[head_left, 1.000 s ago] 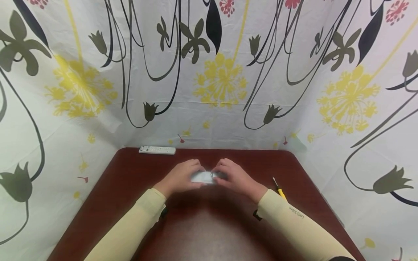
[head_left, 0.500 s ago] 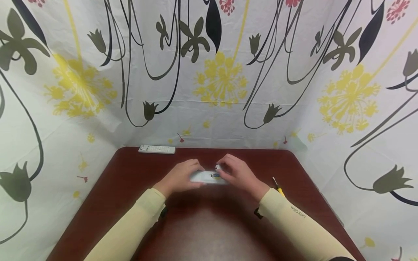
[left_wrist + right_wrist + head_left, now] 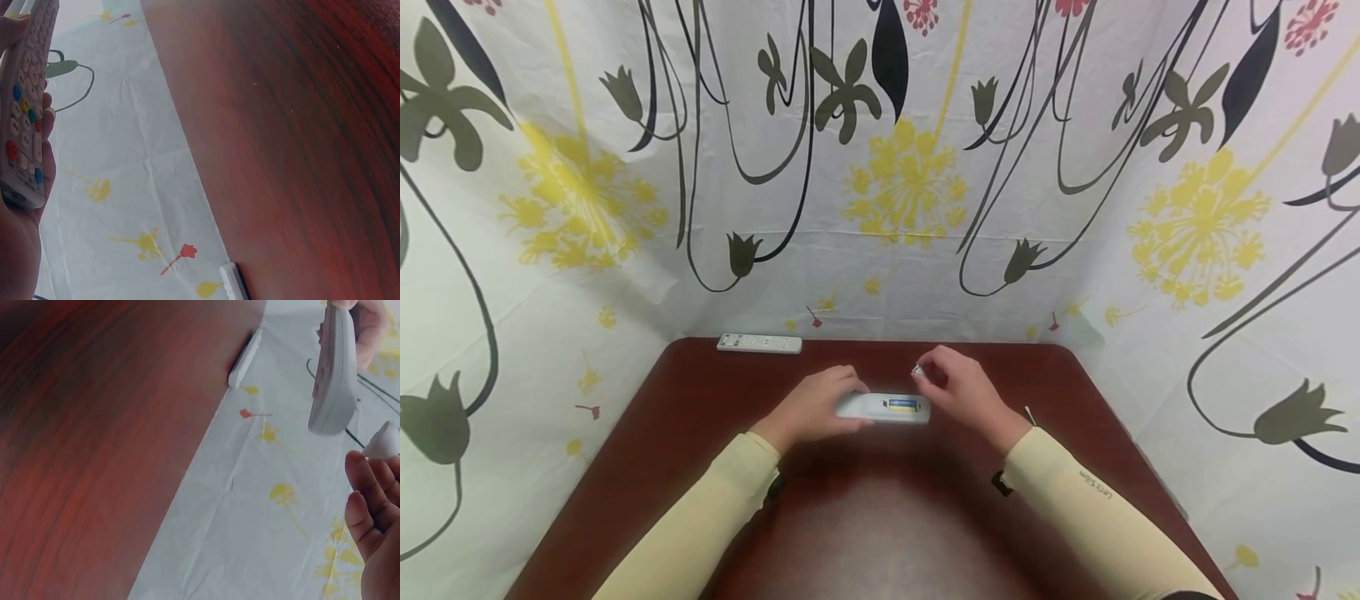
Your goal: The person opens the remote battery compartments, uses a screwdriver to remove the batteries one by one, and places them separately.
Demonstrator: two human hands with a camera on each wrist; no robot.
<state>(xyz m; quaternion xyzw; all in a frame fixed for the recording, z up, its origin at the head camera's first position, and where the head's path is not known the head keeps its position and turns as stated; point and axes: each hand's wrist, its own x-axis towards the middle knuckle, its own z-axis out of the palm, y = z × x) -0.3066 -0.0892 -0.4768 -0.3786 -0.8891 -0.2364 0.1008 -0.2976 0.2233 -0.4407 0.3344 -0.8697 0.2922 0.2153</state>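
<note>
While the left grip [image 3: 814, 406] holds the remote [image 3: 871, 407] up off the bench [image 3: 865, 533], the right grip [image 3: 957, 385] pinches a small white lid [image 3: 917, 372]. The remote is over the mid part of the bench, nearer the far edge than the near edge, w/ its back up & buttons down. Left grip wraps its left end; the right end is free. The lid is just beside that right end, not touching it.

How far along: lid's off, so that bit's done. The hole in the back is open & a blue & yellow batt [image 3: 902, 406] shows in it; can't tell if it's 1 or 2. No batt is out in view, so any swap prob. isn't done. Left to do, at a guess: the batt bit, then lid back on.

A 2nd remote [image 3: 760, 343] lies nr the far left corner, along the far edge. A tool [image 3: 1029, 415] is toward the right edge; only its metal tip shows past the right sleeve [image 3: 1075, 500]. Neither grip has it.
</note>
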